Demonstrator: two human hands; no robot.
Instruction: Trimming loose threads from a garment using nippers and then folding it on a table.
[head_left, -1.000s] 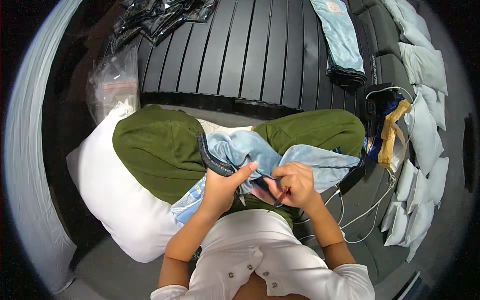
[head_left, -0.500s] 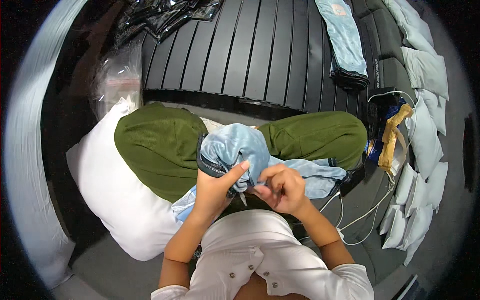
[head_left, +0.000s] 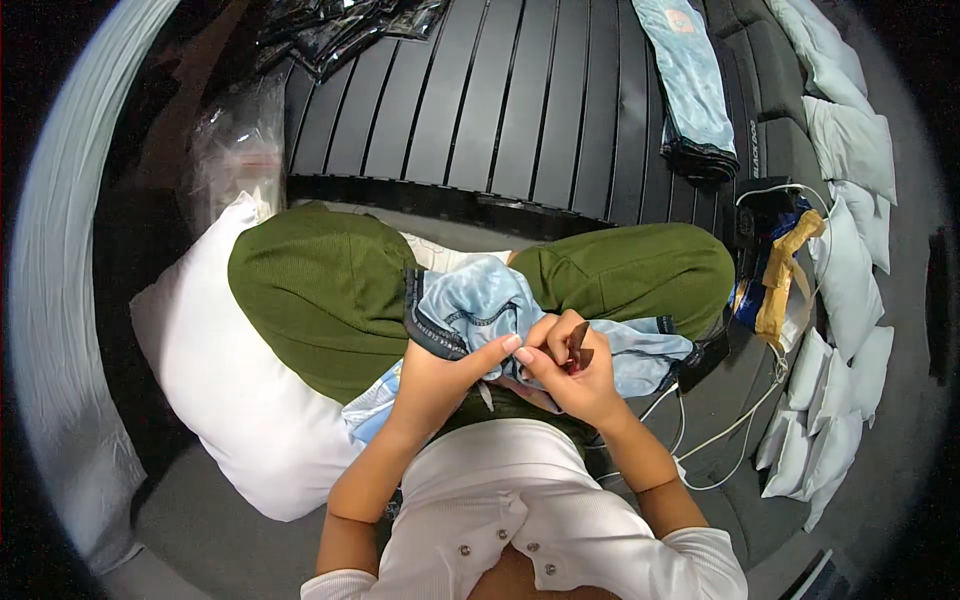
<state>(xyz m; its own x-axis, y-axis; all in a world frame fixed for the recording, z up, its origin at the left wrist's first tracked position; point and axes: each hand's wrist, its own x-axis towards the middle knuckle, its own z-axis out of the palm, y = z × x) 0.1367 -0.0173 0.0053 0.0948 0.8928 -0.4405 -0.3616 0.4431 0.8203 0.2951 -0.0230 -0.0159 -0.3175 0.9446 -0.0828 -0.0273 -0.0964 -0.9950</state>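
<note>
A light blue denim garment (head_left: 480, 305) with dark blue trim lies bunched in my lap, across my crossed legs in green trousers (head_left: 320, 290). My left hand (head_left: 440, 375) grips a fold of the garment, thumb stretched toward the right. Close beside it, my right hand (head_left: 570, 370) pinches a small dark brown tag (head_left: 578, 343) between fingers and thumb, just above the fabric. Whether the tag is attached to the garment is hidden by my fingers.
A white pillow (head_left: 230, 400) lies under my left knee. A folded light blue garment (head_left: 690, 80) rests on the dark slatted surface (head_left: 500, 100) ahead. Several pale packets (head_left: 850, 230) line the right side, with white cables (head_left: 740, 420), a brown strap (head_left: 785, 275) and clear plastic bags (head_left: 235, 150).
The garment has been gathered up higher toward my knees. My right hand has turned and now holds the small dark tag upright; both hands stay close together.
</note>
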